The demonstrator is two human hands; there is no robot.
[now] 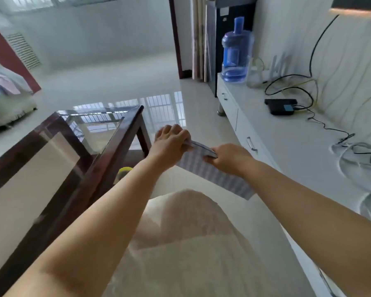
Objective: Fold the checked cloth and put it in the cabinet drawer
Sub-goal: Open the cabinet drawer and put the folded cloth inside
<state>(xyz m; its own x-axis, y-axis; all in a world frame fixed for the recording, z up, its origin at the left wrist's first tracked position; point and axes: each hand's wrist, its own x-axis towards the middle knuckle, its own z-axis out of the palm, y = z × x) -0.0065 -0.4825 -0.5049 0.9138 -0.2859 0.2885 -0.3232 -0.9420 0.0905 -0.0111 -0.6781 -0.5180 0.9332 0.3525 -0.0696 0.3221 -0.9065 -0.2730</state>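
The checked cloth (212,174), pale with small blue-grey checks, hangs in the air in front of me over the tiled floor. My left hand (171,142) grips its upper left edge. My right hand (229,157) grips the upper right edge close beside it. The cloth drops down and to the right below my hands, partly hidden by my right wrist. The white cabinet (291,151) runs along the right wall. Its drawer (247,137) with a metal handle (251,144) is shut, just right of my right hand.
A dark wooden table with a glass top (90,133) stands on the left. On the cabinet sit a blue water jug (237,50), a black box (282,106) and trailing cables (351,151). Glossy floor stretches ahead to a doorway.
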